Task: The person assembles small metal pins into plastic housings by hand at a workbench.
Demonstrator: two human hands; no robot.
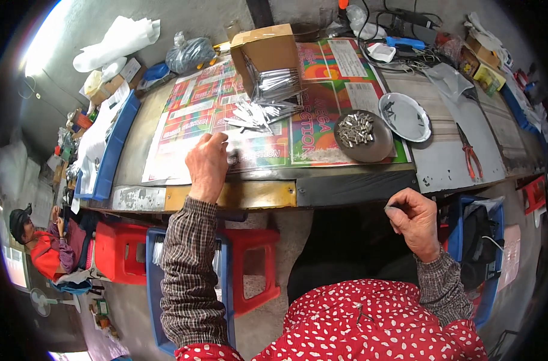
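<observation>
My left hand (208, 163) is over the table's near edge, its fingers curled closed. If it holds anything, I cannot make it out. Just beyond it lies a loose pile of thin silvery metal rods (259, 114), spilling from an open cardboard box (263, 45) tipped on its side. In front of my body, off the table edge, my right hand (415, 224) is closed with thumb and forefinger pinched together; whatever is between them is too small to name. Nearest to it on the table is a round dark dish (379, 147) of small shiny metal pieces (355, 129).
A white-rimmed bowl (421, 133) with a few dark bits stands beside the dish. Red-handled pliers (471, 161) lie to the right. Blue bins (156, 301) and a red stool (256, 265) stand below the table. Another person (51, 253) sits at far left.
</observation>
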